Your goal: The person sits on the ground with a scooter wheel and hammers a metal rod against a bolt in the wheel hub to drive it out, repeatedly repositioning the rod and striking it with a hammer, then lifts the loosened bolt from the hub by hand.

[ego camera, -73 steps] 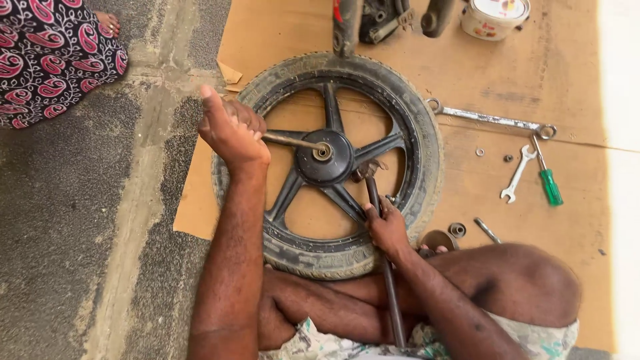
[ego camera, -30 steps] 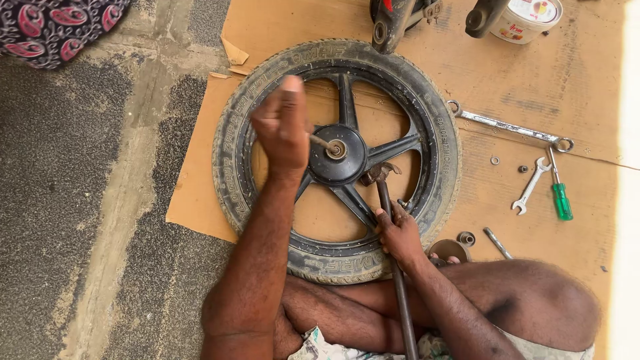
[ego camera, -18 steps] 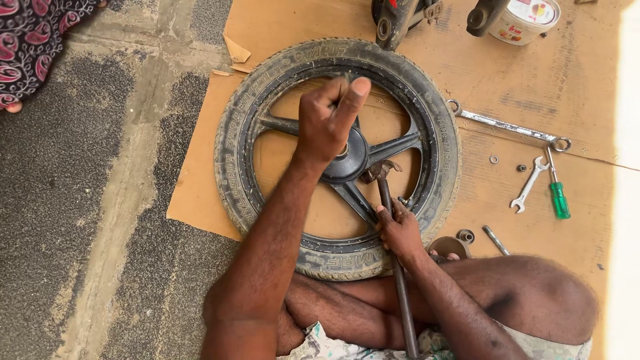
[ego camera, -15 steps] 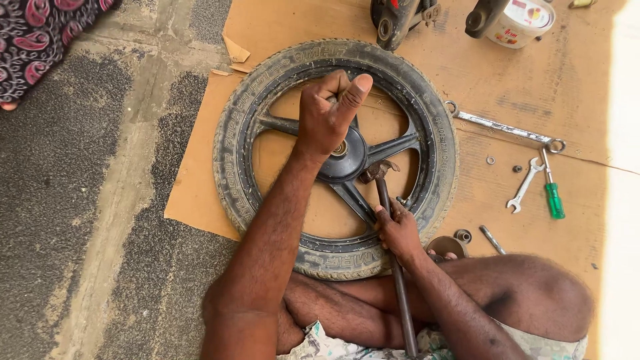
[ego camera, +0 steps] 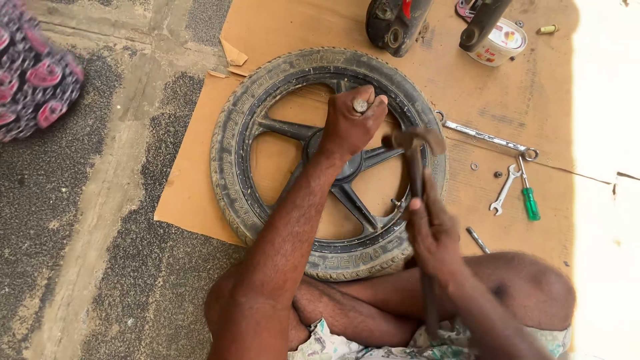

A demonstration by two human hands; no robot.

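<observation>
We grip a metal pin (ego camera: 361, 105) upright in our left hand (ego camera: 350, 127) over the hub of the one wheel (ego camera: 267, 133) lying on cardboard (ego camera: 280, 30). Our right hand (ego camera: 433, 230) holds one hammer (ego camera: 413, 143); it seems best struck squarely, fingers low. Beside lie two spanners and one green screwdriver (ego camera: 530, 200).

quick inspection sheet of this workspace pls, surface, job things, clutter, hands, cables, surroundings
surface: brown cardboard sheet laid over rough concrete ground.
job's things: spoked motorcycle wheel with tyre lying flat; metal rod stood upright over the hub; hammer.
clutter: long spanner, small spanner, green-handled screwdriver, tin can, loose nuts.
hands: left hand fisted round the rod; right hand gripping the hammer handle.
cables: nothing seen.
surroundings: patterned fabric at left edge; black machine parts at top.
</observation>
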